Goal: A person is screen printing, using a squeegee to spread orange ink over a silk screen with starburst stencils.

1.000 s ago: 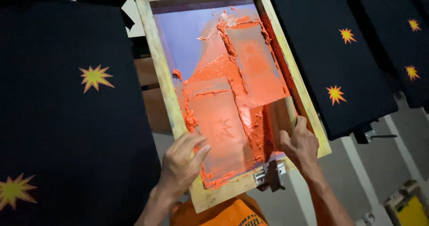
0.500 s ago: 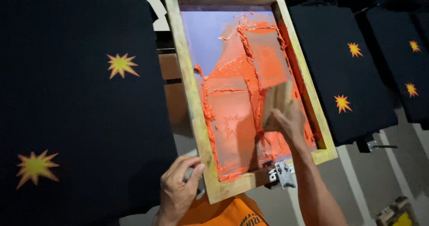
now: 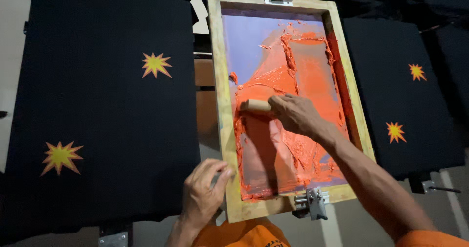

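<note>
hiding squeegee [image 3: 257, 105] blade: r hand [image 3: 296, 114]

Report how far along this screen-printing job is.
Done: the black shirts on both sides already carry star prints. In hand: the right hand holds a wooden-handled squeegee mid-screen in orange ink, while the left hand grips the wooden frame at its near corner. Left: the near stretch of the screen, under thick ink.
</note>
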